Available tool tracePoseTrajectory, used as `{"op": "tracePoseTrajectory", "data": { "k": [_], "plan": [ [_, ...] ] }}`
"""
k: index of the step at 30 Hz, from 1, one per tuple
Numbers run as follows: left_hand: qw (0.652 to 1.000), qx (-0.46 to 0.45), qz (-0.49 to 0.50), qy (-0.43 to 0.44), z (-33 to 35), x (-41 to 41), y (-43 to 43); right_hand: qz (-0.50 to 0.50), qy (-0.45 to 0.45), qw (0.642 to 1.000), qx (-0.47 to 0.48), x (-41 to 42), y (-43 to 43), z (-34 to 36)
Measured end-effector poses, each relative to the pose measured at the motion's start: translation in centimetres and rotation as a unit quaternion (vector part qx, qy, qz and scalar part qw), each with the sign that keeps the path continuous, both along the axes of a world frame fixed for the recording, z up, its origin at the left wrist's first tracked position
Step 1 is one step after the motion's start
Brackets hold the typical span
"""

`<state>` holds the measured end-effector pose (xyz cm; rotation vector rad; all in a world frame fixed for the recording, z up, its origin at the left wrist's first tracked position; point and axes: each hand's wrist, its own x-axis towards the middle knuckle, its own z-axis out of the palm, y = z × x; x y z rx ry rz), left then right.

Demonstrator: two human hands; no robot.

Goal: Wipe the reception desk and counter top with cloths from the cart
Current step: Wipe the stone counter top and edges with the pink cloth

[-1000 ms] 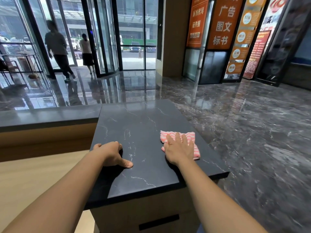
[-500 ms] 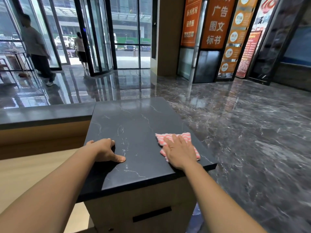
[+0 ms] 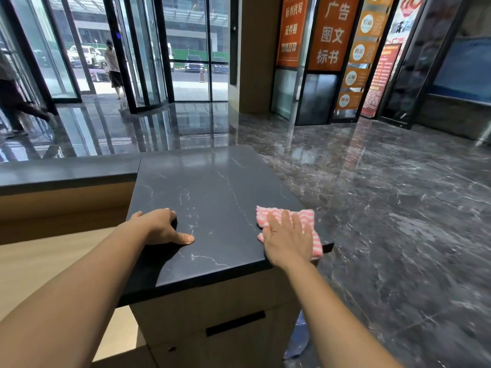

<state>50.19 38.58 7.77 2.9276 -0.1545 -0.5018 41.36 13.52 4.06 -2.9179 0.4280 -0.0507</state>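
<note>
A dark marble counter top (image 3: 212, 187) with white veins fills the middle of the view. A pink and white striped cloth (image 3: 305, 217) lies flat near its right front corner. My right hand (image 3: 288, 239) presses flat on the cloth, fingers spread, covering most of it. My left hand (image 3: 159, 227) grips the counter's left edge, fingers curled over the side and thumb lying on the top surface.
A lower dark ledge (image 3: 66, 170) with a wood face runs off to the left, above a pale wood desk surface (image 3: 39, 261). Glossy marble floor (image 3: 398, 221) surrounds the counter on the right. A person (image 3: 10, 96) walks at far left by the glass doors.
My right hand has slid the cloth toward the counter's right front corner. The view has shifted slightly, and the person at the left has walked further left.
</note>
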Motion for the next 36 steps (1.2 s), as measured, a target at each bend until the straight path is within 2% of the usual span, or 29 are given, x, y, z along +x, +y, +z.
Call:
{"op": "tracePoseTrajectory", "data": {
  "k": [6,11,14,18,29,33,36],
  "plan": [
    [1.000,-0.010,0.007,0.001,-0.3,0.4,0.2,0.113,0.004,0.994,0.004,-1.4,8.0,0.2],
    [1.000,-0.015,0.010,0.006,-0.4,0.7,0.2,0.205,0.006,0.978,-0.041,-0.9,5.8,0.3],
    [1.000,-0.010,0.002,0.007,-0.3,0.7,0.3,0.166,0.013,0.985,-0.052,0.5,1.2,0.4],
    [1.000,0.014,-0.008,0.003,0.1,0.8,0.2,0.092,0.054,0.994,-0.020,2.8,-2.7,0.4],
    [0.996,0.061,-0.044,-0.057,1.0,2.2,0.0,0.042,0.062,0.997,-0.012,12.3,-2.0,0.9],
    [0.997,0.027,-0.038,-0.068,1.5,3.8,0.3,0.037,0.061,0.997,-0.004,16.3,-1.1,0.6],
    [0.994,-0.014,-0.018,-0.108,1.9,5.8,1.6,0.047,0.060,0.997,-0.006,20.2,-0.1,0.2]
  ]
}}
